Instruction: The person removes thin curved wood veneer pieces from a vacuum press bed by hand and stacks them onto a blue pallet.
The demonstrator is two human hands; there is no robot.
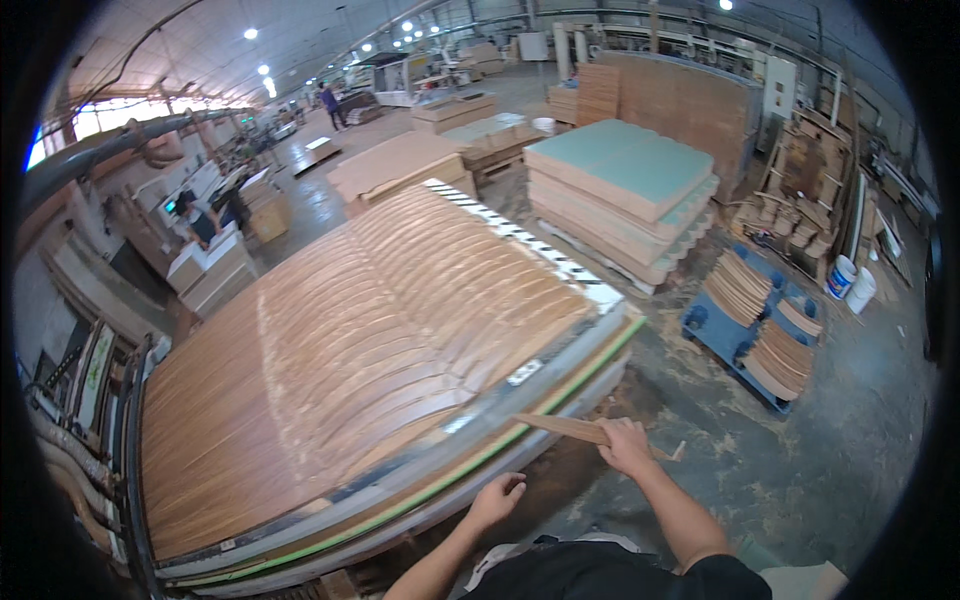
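Note:
My right hand [625, 445] grips one end of a curved, pointed wooden slat [562, 427] just off the near right edge of a large machine bed. The slat's far tip reaches over that edge. Lower and to the left, my left hand [497, 500] hangs beside the bed's front edge, its fingers loosely bent and nothing visible in them. Across the bed lies a broad wood-grained sheet [330, 340], with many curved ridges showing through it in rows. A green strip [400, 515] runs along the bed's front side.
A blue wheeled cart [715, 340] at the right carries stacks of curved wooden pieces [780, 358]. Behind it stand two white buckets [860, 290]. Green-topped board stacks [620, 165] rise beyond the bed. One person [200, 220] is at the far left, another [330, 105] farther back.

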